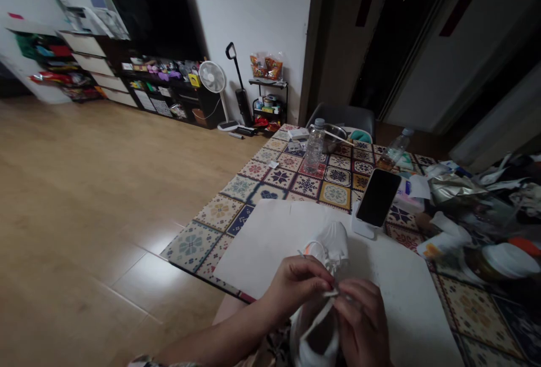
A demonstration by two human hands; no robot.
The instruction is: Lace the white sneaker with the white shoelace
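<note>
A white sneaker (pixel 327 248) lies toe-away on a white sheet (pixel 262 243) at the near edge of the table. My left hand (pixel 296 285) is closed, pinching a white shoelace (pixel 327 295) above the shoe's opening. My right hand (pixel 363 322) is also closed on the lace, fingertips meeting those of the left hand. A loose lace end (pixel 315 322) hangs down between my hands toward the shoe's heel, which my hands partly hide.
A dark phone (pixel 377 198) leans on a white stand just beyond the shoe. Two plastic bottles (pixel 315 147), a metal bowl (pixel 333 133) and clutter of wrappers and containers (pixel 477 226) fill the patterned tablecloth (pixel 253 172). Wooden floor (pixel 84 186) lies left.
</note>
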